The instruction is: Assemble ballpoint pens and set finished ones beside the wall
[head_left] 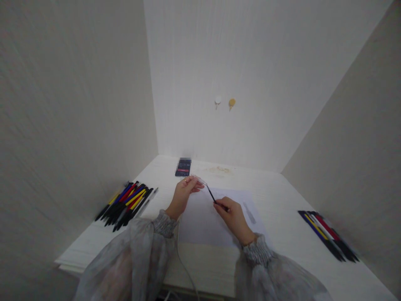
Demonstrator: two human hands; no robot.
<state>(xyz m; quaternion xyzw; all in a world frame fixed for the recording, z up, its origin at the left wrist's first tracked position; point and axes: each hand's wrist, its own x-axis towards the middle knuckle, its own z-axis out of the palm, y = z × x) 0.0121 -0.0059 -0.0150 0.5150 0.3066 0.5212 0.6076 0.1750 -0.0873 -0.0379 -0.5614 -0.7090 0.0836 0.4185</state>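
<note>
My left hand (188,186) pinches a clear, see-through piece (201,180) above the top of a white paper sheet (200,230). My right hand (231,213) is closed round a thin black pen (211,195), which slants up to the left. The pen's upper end meets the clear piece; whether it is inside it or only touching, I cannot tell. On the right part of the sheet, beside my right hand, there is a greyish long shape (249,212), too faint to name.
Many coloured pens (127,205) lie piled on the left of the white table (269,190). Another row of pens (328,236) lies at the right. A phone (183,167) rests near the back wall. Two hooks (232,102) are on that wall. A cable (184,267) hangs over the front edge.
</note>
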